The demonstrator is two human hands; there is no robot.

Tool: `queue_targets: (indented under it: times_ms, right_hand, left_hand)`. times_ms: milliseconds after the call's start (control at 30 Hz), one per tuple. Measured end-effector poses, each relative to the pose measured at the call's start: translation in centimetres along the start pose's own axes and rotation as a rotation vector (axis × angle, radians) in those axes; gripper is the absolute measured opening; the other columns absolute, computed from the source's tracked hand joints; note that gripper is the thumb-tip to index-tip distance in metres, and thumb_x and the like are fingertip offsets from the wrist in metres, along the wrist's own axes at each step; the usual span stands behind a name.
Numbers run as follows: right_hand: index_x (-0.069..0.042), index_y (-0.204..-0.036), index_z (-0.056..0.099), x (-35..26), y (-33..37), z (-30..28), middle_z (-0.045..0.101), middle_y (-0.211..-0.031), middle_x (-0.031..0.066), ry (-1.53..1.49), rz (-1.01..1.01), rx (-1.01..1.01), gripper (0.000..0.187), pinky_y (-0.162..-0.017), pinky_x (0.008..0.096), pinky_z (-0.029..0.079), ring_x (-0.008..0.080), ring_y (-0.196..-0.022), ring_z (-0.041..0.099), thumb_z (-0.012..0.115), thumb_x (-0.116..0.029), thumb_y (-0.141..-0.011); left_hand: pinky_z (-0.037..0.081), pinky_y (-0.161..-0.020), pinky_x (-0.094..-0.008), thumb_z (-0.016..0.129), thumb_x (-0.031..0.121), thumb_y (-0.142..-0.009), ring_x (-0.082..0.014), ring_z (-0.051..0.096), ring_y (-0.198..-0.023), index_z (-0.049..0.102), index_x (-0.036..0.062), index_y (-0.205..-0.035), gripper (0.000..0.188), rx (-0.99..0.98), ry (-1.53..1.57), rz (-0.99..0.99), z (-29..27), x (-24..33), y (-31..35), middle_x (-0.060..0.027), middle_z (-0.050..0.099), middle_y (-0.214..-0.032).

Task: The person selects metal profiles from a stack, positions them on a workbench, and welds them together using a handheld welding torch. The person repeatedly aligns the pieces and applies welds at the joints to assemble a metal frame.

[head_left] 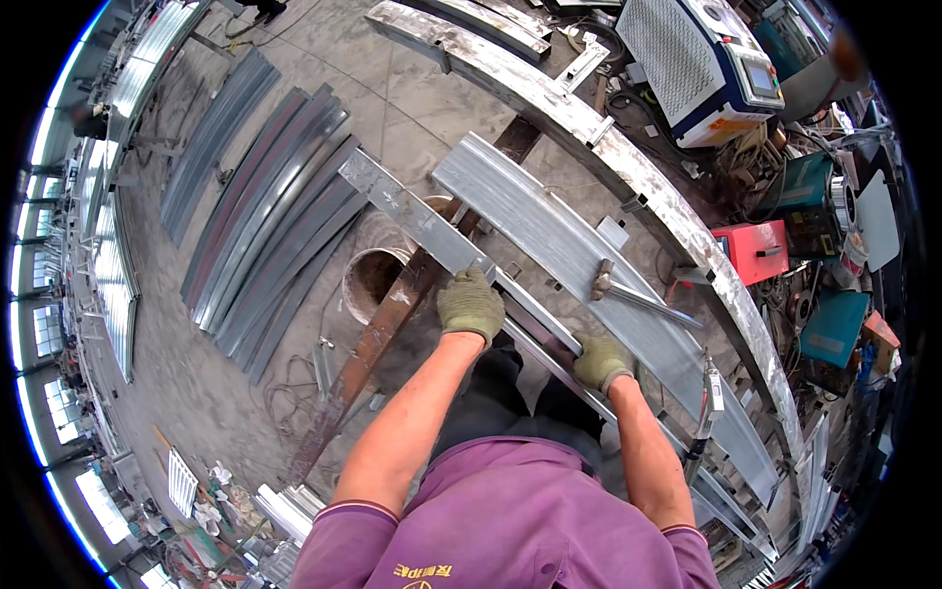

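My left hand, in an olive-green work glove, grips a long galvanized metal channel near its middle, with the fingers curled over it. The channel slants from upper left to lower right in front of my body. My right hand, gloved alike, is closed round the metal farther down to the right; its fingertips are partly hidden. Beside the channel lies a wide ribbed metal panel. A hammer rests on that panel, its head toward me. Near the panel's lower right is a torch-like hand tool with a cable.
A rusty beam runs under the channel, beside a round bucket. Curved galvanized strips lie stacked on the left floor. A long curved steel beam arcs along the right, before a white-and-blue machine and a red box.
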State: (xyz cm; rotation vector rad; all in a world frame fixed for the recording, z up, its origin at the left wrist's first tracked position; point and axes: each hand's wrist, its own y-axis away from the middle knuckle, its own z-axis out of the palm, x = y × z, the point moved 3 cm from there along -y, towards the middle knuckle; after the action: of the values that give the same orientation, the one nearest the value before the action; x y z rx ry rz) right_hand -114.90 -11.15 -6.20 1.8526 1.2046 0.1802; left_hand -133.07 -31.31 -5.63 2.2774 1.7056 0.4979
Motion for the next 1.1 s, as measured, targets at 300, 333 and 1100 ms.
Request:
queue_targets:
  times_ms: [300,333,1100]
  right_hand:
    - [-0.012,-0.129,0.073,0.3,-0.3,-0.8,0.075,-0.123,0.024,-0.001,-0.034,-0.069,0.048,-0.102,0.0519,0.054,0.0448,-0.117,0.07,0.063,-0.02,-0.083]
    - [-0.012,-0.13,0.073,-0.1,-0.1,-1.2,0.075,-0.124,0.0238,-0.007,-0.027,-0.089,0.049,-0.102,0.0517,0.054,0.0446,-0.117,0.07,0.063,-0.02,-0.083]
    - [-0.012,-0.134,0.071,1.4,-0.5,1.0,0.074,-0.126,0.0218,0.012,-0.058,0.024,0.051,-0.103,0.0547,0.053,0.041,-0.122,0.069,0.062,-0.022,-0.085]
  left_hand:
    - [0.053,-0.101,-0.0535,0.063,0.037,-0.097,-0.0363,0.069,-0.121,0.06,0.001,-0.131,0.05,-0.108,-0.017,-0.048,-1.2,0.5,-0.4,-0.0207,0.07,-0.127]
    - [0.053,-0.102,-0.0534,0.062,0.037,-0.097,-0.0362,0.069,-0.122,0.06,0.0009,-0.132,0.05,-0.108,-0.029,-0.043,-1.4,0.5,-0.4,-0.0206,0.07,-0.128]
    - [0.05,-0.107,-0.0508,0.063,0.028,-0.096,-0.0368,0.065,-0.128,0.06,0.004,-0.135,0.046,-0.088,0.03,-0.042,0.0,0.3,-0.5,-0.0197,0.066,-0.134]
